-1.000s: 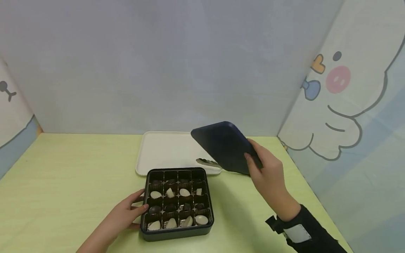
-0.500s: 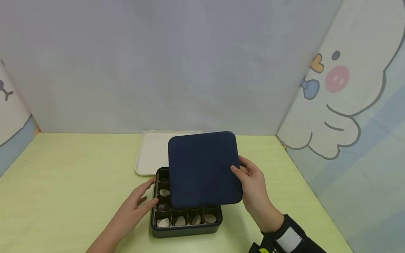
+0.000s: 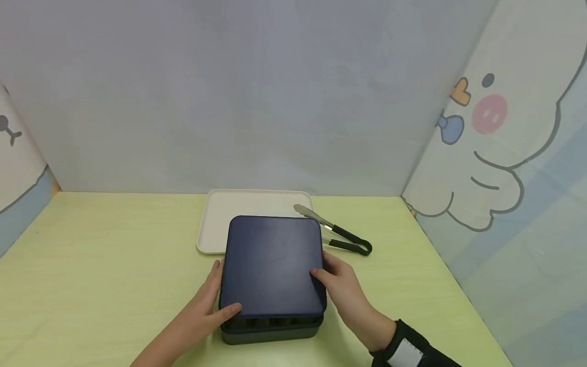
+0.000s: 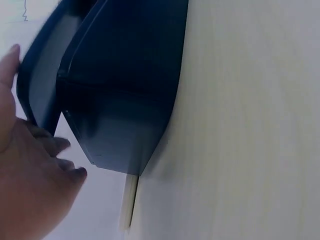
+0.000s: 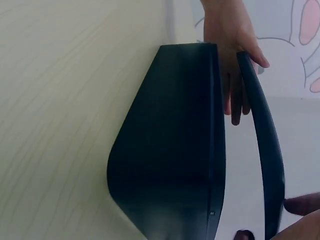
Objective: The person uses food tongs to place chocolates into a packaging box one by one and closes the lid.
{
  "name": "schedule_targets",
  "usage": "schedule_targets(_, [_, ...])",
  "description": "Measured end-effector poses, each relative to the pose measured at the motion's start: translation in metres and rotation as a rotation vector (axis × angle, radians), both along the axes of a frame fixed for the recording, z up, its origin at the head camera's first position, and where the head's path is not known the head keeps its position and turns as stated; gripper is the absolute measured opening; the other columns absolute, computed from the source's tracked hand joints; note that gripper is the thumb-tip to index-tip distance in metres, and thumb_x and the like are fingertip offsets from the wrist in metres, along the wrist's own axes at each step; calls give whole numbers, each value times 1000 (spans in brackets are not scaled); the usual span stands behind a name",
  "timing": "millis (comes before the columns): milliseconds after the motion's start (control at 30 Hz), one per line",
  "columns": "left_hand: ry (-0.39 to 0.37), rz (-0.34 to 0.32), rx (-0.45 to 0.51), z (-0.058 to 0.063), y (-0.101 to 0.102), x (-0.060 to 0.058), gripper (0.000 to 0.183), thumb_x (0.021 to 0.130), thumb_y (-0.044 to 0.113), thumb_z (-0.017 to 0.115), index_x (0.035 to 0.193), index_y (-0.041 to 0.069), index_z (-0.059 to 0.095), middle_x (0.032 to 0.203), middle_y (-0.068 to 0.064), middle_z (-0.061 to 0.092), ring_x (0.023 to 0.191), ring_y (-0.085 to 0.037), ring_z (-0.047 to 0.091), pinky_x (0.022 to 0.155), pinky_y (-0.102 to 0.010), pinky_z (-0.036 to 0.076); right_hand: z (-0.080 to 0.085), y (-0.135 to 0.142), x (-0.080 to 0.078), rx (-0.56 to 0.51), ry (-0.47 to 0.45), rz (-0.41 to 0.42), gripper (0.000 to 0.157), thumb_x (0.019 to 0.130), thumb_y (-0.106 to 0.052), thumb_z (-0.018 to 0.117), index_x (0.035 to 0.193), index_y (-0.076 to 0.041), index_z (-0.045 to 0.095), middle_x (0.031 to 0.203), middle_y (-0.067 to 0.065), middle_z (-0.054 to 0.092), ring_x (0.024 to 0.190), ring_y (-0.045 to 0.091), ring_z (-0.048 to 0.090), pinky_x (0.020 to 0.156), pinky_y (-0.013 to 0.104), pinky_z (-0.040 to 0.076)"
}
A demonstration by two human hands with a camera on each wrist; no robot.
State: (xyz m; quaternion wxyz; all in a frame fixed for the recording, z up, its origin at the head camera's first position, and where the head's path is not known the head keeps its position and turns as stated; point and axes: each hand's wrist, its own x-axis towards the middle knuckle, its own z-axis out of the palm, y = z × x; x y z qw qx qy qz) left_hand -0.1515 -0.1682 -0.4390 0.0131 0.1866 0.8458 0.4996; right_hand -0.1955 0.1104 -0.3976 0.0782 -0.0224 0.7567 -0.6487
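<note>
A dark blue lid (image 3: 275, 265) hangs just above the dark chocolate box (image 3: 270, 334), covering most of its compartments in the head view. The right wrist view shows a gap between the lid (image 5: 265, 140) and the box (image 5: 170, 140). My right hand (image 3: 350, 295) grips the lid's right edge, thumb on top. At the front left corner, my left hand (image 3: 202, 311) has its thumb on the lid's top and its fingers along the side. In the left wrist view those fingers (image 4: 55, 150) lie by the lid's edge, beside the box (image 4: 125, 90).
Behind the box lies a white tray (image 3: 213, 224), partly hidden by the lid. Metal tongs with black handles (image 3: 350, 239) rest at its right, tips over the tray. A grey backdrop (image 3: 229, 102) rises at the table's far edge.
My right hand has brought the lid left and down over the box, turning it flatter. My left hand has moved from the box's side onto the lid's corner. The tongs are uncovered.
</note>
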Motion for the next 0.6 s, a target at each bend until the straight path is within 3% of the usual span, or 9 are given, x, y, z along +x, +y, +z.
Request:
schedule_targets(167, [4, 37, -85, -3, 2, 0, 87, 88, 43, 54, 142, 15, -7, 148, -19, -4, 131, -36, -5, 100, -67, 12, -8, 3, -2, 250, 76, 81, 49, 81, -22, 64, 125, -9, 50, 129, 14, 42, 116, 27, 40, 98, 53, 34])
schedule_targets(267, [-29, 51, -159, -5, 3, 1, 94, 85, 50, 54, 141, 5, -5, 147, -24, -1, 131, -38, -4, 102, -64, 13, -14, 6, -6, 339, 121, 133, 55, 80, -25, 64, 129, -7, 45, 135, 17, 37, 125, 29, 29, 101, 57, 26])
schedule_targets(367, [-77, 48, -182, -6, 3, 3, 98, 84, 53, 55, 140, 2, -7, 147, -24, -3, 131, -37, -4, 103, -62, 12, -19, 7, -8, 423, 137, 170, 66, 79, -28, 64, 134, -4, 36, 139, 20, 32, 128, 32, 24, 102, 58, 23])
schedule_targets(600, [-170, 21, -217, -2, 1, 9, 101, 84, 57, 51, 138, 1, -13, 146, -24, -7, 131, -34, -4, 105, -58, 11, -24, 6, -8, 451, 113, 227, 66, 82, -27, 62, 135, -3, 32, 139, 22, 30, 128, 33, 23, 103, 57, 23])
